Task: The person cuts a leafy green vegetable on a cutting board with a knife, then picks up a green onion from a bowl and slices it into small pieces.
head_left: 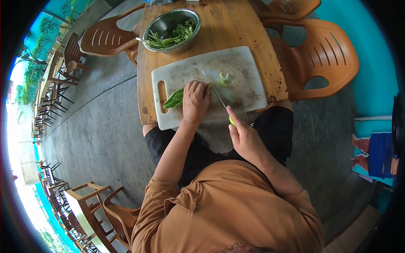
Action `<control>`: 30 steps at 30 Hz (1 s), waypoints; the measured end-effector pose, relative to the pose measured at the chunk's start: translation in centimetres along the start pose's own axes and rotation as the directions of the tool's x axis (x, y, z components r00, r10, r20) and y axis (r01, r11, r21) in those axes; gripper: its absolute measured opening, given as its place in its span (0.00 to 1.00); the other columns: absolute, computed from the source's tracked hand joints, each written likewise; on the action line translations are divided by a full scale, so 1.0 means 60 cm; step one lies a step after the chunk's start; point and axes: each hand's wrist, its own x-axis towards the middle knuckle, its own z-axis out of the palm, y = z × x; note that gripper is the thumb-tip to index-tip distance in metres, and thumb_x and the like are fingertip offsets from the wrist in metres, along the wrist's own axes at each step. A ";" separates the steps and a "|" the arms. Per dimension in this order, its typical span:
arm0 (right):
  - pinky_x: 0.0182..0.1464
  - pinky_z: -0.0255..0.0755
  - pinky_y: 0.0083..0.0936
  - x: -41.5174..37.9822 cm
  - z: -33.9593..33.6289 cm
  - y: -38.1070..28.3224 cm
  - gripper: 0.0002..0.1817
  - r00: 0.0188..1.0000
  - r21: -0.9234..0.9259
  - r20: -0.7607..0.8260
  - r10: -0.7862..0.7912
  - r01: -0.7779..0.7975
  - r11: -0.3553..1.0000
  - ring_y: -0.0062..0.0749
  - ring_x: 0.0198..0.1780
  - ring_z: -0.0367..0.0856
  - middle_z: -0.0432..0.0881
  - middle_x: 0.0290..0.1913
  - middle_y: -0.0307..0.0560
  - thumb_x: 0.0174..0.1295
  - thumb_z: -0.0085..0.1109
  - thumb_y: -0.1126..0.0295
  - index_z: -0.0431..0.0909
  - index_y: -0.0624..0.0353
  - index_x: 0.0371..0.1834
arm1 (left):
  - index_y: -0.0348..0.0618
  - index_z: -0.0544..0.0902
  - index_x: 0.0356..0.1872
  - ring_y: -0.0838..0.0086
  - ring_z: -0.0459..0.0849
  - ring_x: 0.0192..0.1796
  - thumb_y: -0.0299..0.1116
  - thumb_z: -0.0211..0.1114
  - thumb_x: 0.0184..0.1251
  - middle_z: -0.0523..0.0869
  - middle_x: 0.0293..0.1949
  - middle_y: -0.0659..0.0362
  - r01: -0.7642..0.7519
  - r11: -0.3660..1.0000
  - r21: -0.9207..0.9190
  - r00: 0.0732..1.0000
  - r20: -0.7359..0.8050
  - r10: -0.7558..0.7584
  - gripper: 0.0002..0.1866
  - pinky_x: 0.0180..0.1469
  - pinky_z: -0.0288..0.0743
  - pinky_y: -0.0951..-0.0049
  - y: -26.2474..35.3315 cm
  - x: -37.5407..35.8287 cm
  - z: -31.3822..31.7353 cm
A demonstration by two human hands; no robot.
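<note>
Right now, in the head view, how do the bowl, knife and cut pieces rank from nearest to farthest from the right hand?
1. Knife: held in the right hand, blade angled forward and left.
2. Cut pieces: ahead on the board, right of the blade.
3. Bowl: farthest, beyond the board, toward the left.

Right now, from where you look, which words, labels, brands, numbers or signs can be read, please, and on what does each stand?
There are none that I can read.
The knife, white cutting board, metal bowl and brown shirt show no legible lettering.
</note>
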 end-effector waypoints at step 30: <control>0.38 0.86 0.53 0.038 0.047 0.010 0.40 1.000 -0.329 0.000 0.023 -0.022 0.944 0.64 0.33 0.89 0.85 0.37 0.63 0.83 0.55 0.66 0.51 0.48 0.94 | 0.35 0.91 0.43 0.53 0.85 0.54 0.23 0.74 0.66 0.88 0.48 0.53 -0.013 1.000 -0.001 1.000 0.006 0.013 0.07 0.61 0.80 0.55 0.005 0.008 -0.010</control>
